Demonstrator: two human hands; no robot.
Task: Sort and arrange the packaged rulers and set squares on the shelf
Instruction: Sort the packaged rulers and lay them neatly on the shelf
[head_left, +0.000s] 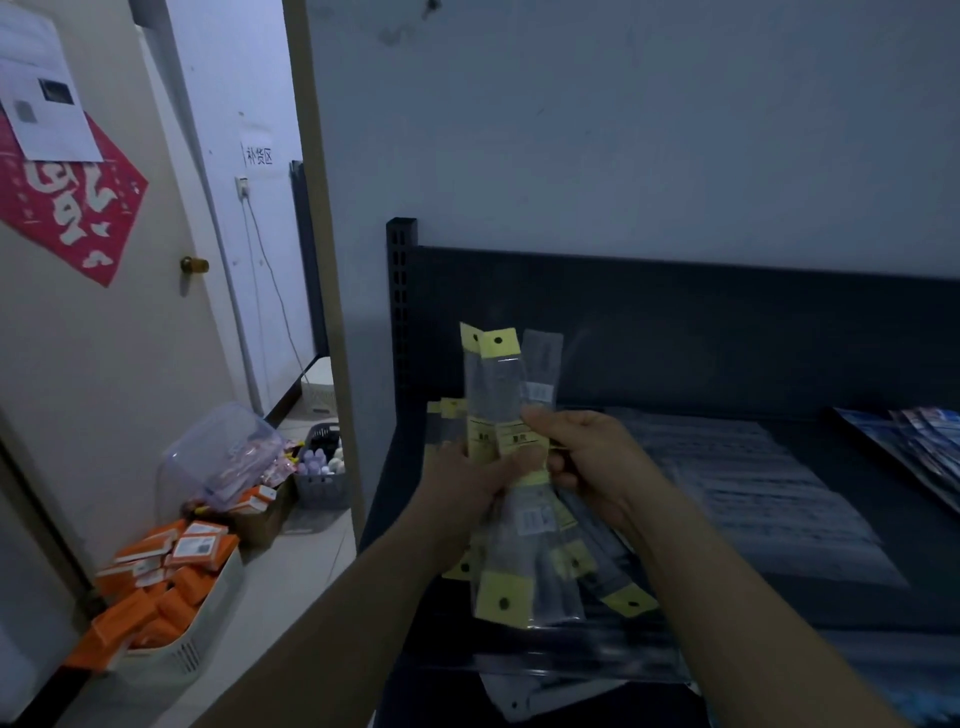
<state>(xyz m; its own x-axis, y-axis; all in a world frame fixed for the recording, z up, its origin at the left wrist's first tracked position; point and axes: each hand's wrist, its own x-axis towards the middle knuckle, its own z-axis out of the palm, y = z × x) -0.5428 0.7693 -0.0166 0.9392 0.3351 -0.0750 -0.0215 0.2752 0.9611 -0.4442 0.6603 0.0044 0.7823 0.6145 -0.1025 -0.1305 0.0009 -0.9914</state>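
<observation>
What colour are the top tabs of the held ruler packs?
The ruler packs have yellow tabs, each with a dark hole; head view.

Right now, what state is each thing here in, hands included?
Left hand, gripping the ruler packs.
Right hand, pinching the same packs.
Ruler packs, held up and fanned, with yellow tabs at both ends.
Flat packs, lying on the shelf.
Orange boxes, heaped in a basket.
Clear tub, tilted.
Cable, hanging from a wall socket.
</observation>
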